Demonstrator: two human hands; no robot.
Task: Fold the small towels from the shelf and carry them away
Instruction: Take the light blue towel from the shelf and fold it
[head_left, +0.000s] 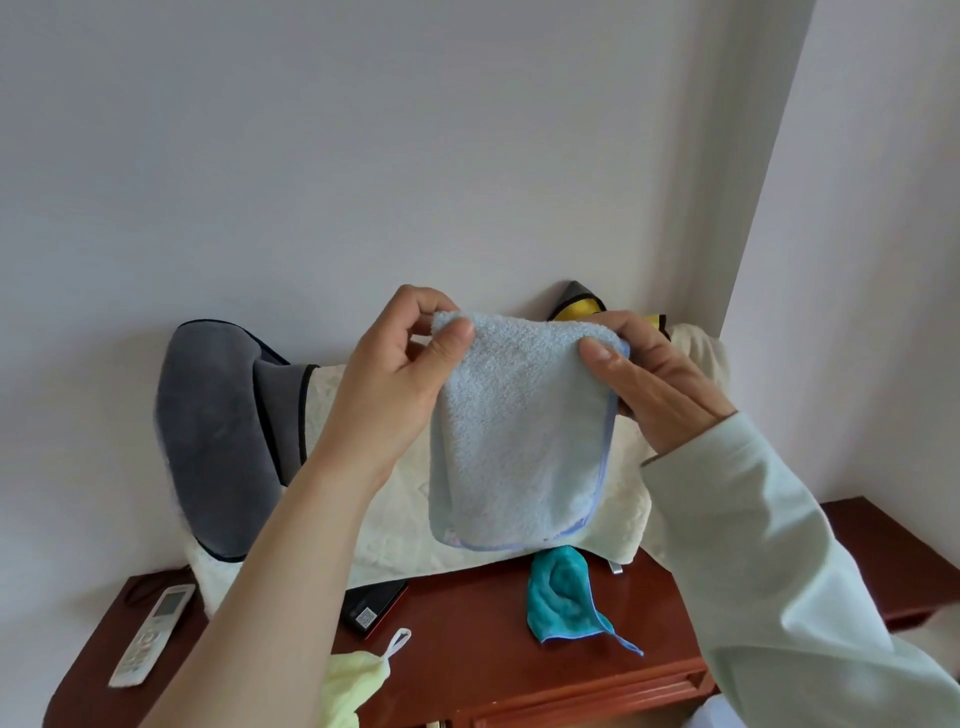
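Worktop (478, 623) sits below both hands. Blue towel (519, 441) hangs doubled between them, so mid-fold. Next is likely another fold, edges matched, then set down. Teal towel (561, 597) and yellow towel (353, 680) wait below. Left hand (395, 374) and right hand (649, 379) are raised, each pinching a top corner.
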